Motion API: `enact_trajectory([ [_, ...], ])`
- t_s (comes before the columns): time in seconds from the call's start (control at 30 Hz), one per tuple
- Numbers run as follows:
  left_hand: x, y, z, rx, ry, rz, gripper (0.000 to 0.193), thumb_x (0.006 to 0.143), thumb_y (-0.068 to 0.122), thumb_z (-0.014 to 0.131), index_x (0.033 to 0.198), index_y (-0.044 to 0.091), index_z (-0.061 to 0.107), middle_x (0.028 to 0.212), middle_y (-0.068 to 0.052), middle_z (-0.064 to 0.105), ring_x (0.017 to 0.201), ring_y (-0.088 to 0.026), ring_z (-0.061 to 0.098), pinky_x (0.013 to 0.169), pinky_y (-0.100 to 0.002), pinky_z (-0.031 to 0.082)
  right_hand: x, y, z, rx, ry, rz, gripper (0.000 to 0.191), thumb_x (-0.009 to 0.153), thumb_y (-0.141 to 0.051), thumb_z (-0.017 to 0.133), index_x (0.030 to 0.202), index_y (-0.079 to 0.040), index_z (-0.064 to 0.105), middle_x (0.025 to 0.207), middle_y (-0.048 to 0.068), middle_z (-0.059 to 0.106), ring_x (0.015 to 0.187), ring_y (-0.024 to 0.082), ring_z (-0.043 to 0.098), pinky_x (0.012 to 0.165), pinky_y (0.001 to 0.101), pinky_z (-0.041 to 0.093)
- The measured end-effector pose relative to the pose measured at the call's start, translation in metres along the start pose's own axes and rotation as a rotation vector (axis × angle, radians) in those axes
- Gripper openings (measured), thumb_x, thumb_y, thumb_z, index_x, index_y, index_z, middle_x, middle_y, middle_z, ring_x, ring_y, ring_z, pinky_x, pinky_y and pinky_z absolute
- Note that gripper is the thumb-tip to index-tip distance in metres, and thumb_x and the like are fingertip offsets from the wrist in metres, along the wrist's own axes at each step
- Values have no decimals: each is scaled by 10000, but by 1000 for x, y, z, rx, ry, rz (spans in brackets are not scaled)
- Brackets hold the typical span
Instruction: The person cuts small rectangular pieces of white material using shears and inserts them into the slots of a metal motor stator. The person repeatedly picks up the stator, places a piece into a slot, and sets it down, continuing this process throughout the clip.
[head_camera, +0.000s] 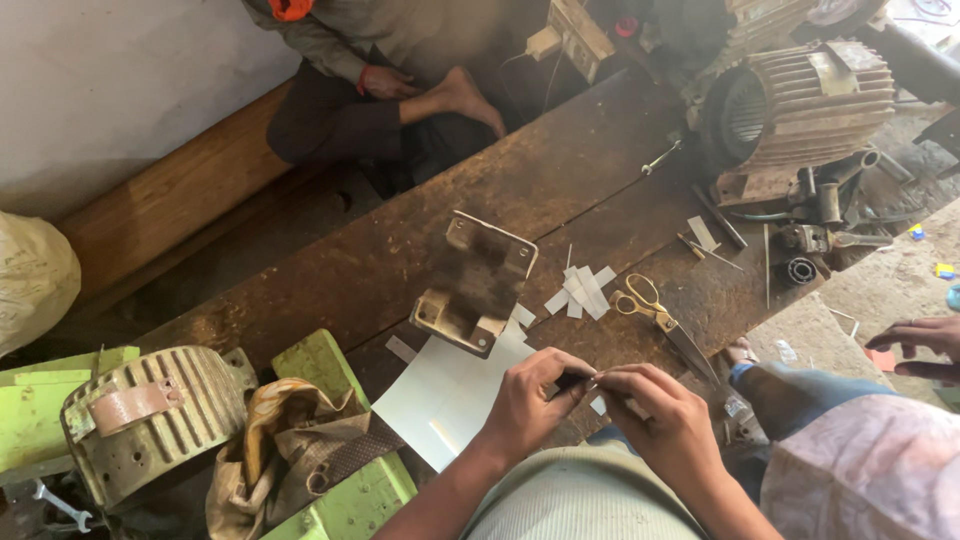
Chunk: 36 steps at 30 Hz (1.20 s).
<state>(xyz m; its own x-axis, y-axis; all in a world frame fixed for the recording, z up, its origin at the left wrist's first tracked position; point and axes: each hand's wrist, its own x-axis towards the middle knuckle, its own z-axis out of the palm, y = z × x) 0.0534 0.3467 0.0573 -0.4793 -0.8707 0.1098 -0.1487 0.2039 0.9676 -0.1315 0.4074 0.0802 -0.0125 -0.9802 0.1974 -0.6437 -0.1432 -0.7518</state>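
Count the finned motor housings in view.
2. One grey finned motor housing sits at the bench's far right end; a second finned housing rests at the lower left beside cloth. Others may be hidden.

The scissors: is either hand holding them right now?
No. The scissors lie on the wooden bench, apart from the left hand and right hand, which pinch a small strip together.

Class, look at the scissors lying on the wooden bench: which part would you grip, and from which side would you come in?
Grip the scissors by the yellow loop handles at their upper-left end, probably reaching from the side of the cut paper strips. The closed blades point down-right toward the bench edge, so that approach keeps fingers off the tip.
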Motion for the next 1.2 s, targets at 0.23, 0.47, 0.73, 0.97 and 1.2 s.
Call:
enact_trajectory([
  [0.23, -7, -2, 6, -50, 71, -19, 100, 923, 51, 733, 1018, 42, 704, 964, -85, 747, 883, -211, 743, 760, -318, 590, 0, -5, 0, 7, -39, 20, 250, 766, -75, 796, 1013, -113, 787, 1015, 15, 770, 786, 169, 776, 648, 294, 610],
  [0.47, -11, -14, 8, -208, -21, -46, 154, 911, -26, 683, 1054, 29, 704, 994, -78, 749, 917, -154, 731, 805, -310, 603, -8, 4, 6, -25, 4, 48, 167, 761, -67, 797, 915, -55, 734, 900, 38, 717, 752, 160, 757, 603, 287, 596],
  [0.73, -7, -6, 23, -339, 20, -281, 154, 973, 143, 665, 1105, 71, 633, 998, -28, 674, 918, -107, 670, 838, -276, 569, -9, 25, 20, 549, 35, 513, 139, 886, -39, 746, 1021, -19, 717, 837, 25, 683, 731, 58, 612, 608, 247, 493],
  [0.97, -3, 10, 5, -171, -21, -226, 189, 976, 203, 698, 1038, 24, 691, 988, -67, 686, 924, -161, 682, 811, -310, 561, -14, 22, 10, 256, -5, 439, 166, 837, -55, 773, 1000, -26, 756, 858, 40, 760, 751, 79, 686, 680, 256, 565],
  [1.2, -8, 5, 6, -107, 5, -32, 141, 967, 152, 723, 1027, 25, 706, 1014, -96, 718, 955, -218, 719, 818, -333, 585, -18, 46, 14, 574, -45, 259, 124, 919, -34, 727, 1026, 14, 687, 1039, 70, 681, 960, 99, 665, 836, 269, 549],
])
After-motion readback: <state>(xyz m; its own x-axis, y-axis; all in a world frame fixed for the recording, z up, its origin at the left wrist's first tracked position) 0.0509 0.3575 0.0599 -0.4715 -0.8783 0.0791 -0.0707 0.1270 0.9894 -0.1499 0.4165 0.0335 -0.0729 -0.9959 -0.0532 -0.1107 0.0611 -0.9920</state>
